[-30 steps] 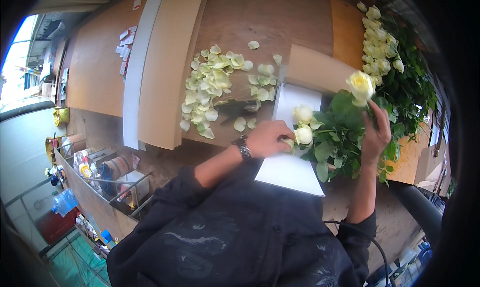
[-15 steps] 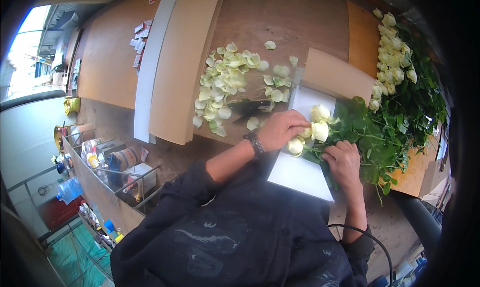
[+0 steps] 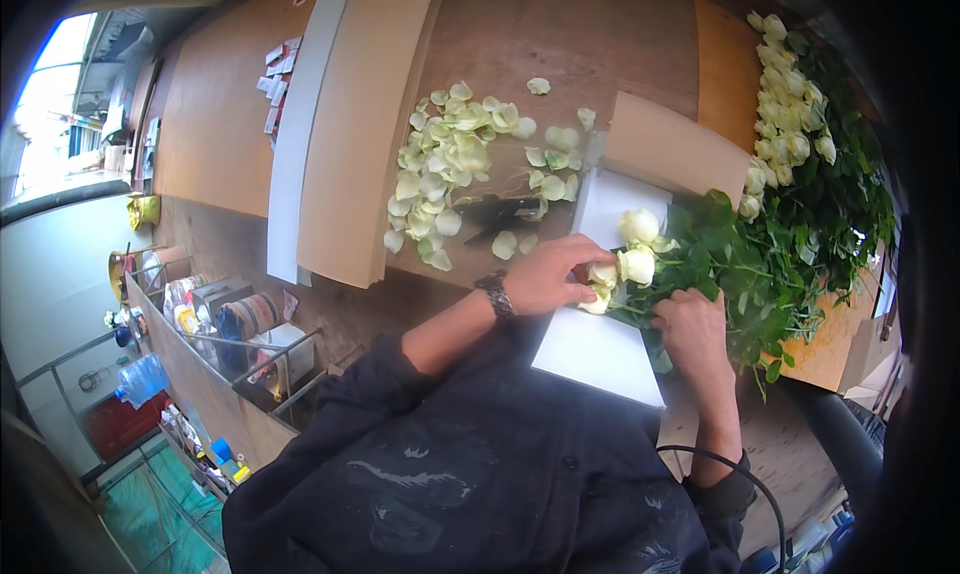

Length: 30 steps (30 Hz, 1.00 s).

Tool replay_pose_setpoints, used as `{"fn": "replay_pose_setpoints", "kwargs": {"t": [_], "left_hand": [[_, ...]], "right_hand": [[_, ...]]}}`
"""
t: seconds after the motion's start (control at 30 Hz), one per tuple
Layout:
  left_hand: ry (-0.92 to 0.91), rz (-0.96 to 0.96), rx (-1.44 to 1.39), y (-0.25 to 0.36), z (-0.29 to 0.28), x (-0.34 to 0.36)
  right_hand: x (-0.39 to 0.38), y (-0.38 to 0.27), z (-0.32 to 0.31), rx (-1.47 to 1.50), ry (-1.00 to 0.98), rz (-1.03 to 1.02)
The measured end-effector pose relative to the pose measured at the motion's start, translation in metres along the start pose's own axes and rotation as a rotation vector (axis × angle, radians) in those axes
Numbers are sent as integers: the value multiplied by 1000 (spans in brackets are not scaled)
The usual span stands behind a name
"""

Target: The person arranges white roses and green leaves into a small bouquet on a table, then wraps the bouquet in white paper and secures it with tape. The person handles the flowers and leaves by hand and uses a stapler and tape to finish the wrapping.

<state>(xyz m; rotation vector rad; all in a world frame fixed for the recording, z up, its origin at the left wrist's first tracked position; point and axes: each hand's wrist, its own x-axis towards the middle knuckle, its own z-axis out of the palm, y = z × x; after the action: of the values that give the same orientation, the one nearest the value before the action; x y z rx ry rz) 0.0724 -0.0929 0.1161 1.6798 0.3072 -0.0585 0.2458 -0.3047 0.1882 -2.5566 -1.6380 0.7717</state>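
Several creamy white roses lie in a bunch over a white sheet in front of me. My left hand, wearing a dark wristband, comes from the left with its fingers closed on the nearest rose bloom, partly covering it. My right hand is curled around the green stems and leaves just behind the blooms; its grip is partly hidden by foliage. A folded brown cardboard stands just beyond the sheet.
Loose pale petals are scattered on the wooden table, beside a dark tool. A large pile of white roses lies at the right. Long cardboard sheets lie to the left. A bin of bottles and boxes stands lower left.
My left hand has moved down slightly, from the middle bloom to the nearest one. My right hand stays on the stems, with its fingers curled in more.
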Motion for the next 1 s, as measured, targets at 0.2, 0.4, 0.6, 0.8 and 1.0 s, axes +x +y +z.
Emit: {"fn": "replay_pose_setpoints", "kwargs": {"t": [0.2,0.4,0.6,0.8,1.0], "left_hand": [[62,64,2,-4,7,3],[34,59,-9,-7,8,2],[64,96,5,-7,11,4],[44,77,-4,-7,12,3],[73,129,43,-8,13,6]], "right_hand": [[2,3,0,-26,-31,4],[3,1,-27,143,110,-25],[34,0,-17,100,369,-45],[52,19,6,293,445,4],[50,13,12,408,356,-65]]}}
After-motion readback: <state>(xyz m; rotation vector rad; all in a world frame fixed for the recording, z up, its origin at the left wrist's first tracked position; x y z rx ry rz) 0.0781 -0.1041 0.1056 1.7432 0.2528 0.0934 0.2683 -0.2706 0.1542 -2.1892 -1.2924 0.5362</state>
